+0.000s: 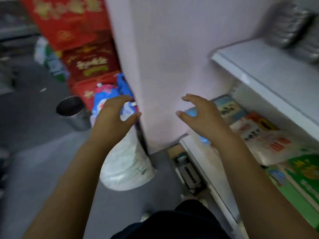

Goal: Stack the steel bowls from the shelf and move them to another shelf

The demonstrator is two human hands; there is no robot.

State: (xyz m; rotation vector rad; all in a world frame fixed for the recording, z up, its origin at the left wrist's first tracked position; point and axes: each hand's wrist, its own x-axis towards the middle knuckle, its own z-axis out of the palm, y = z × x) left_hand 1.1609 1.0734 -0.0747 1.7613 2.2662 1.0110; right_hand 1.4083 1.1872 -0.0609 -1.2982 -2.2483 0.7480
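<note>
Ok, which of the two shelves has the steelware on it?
The upper white shelf: a blurred steel stack sits at its far end. The lower shelf holds printed packets instead.

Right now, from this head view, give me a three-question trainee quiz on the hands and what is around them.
1. True or false: the left hand and the right hand both hold nothing.
2. Multiple choice: the steel container stands A) on the floor, B) on a chair, C) inside a drawer.
3. Fill in: the stacked boxes behind the steel container are ___ in colour.

Key: 1 true; 2 A; 3 red.
</note>
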